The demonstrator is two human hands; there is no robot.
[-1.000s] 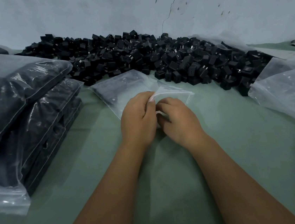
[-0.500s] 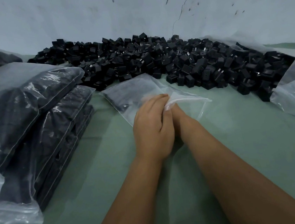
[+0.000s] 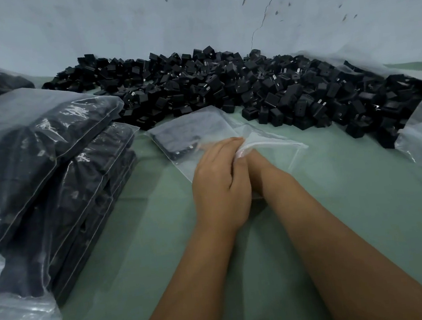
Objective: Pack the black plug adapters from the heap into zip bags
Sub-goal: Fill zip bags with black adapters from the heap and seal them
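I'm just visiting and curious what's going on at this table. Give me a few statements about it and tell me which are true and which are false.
1. The heap of black plug adapters lies along the wall at the far side of the table. True.
2. Both hands are at the clear zip bag in the middle. True: the left hand pinches its edge, and the right hand, mostly hidden behind the left, is there too.
3. The filled bags are stacked on the person's right. False: the stack is on the left.
4. The table cover is red. False: it is green.
5. The zip bag in the hands is stuffed full. False: it lies mostly flat, with only something dark at its far end.
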